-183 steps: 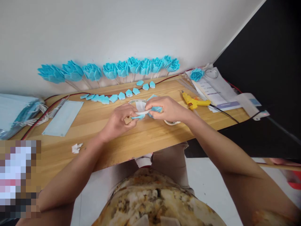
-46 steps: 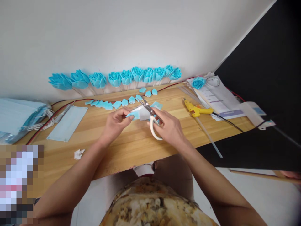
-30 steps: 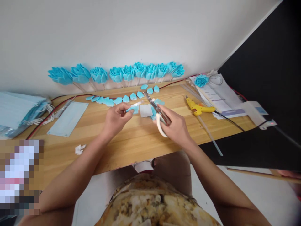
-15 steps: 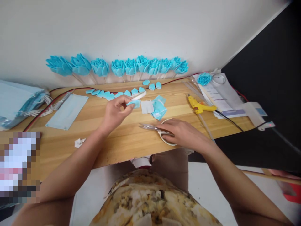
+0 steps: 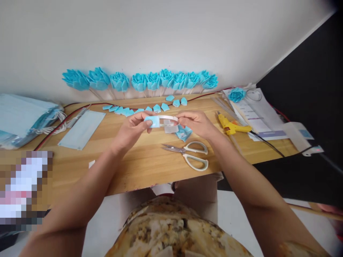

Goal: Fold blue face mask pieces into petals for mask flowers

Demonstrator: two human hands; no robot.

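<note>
My left hand (image 5: 131,126) is closed, pinching a light blue fabric piece (image 5: 153,121) between thumb and fingers. A ring-shaped roll of white tape (image 5: 168,117) reaches from that piece to my right hand (image 5: 197,123). The fingertips of my right hand are pinched on the roll's right side. Below the right hand, white-handled scissors (image 5: 184,151) lie on the table with blades partly apart, pointing left. Under the roll lie a white square (image 5: 171,130) and crumpled blue scraps (image 5: 184,134), partly hidden by the right hand.
Blue fabric flowers (image 5: 139,82) on sticks lean along the wall, with a row of cut blue petals (image 5: 157,108) before them. A yellow glue gun (image 5: 230,126) lies right. Flat blue masks (image 5: 83,128) and a bagged stack (image 5: 24,114) are left, beside a pixelated object (image 5: 24,189).
My right hand has let go of the scissors, leaving them on the table, and moved up to the tape roll. My left hand has shifted slightly right with the blue piece.
</note>
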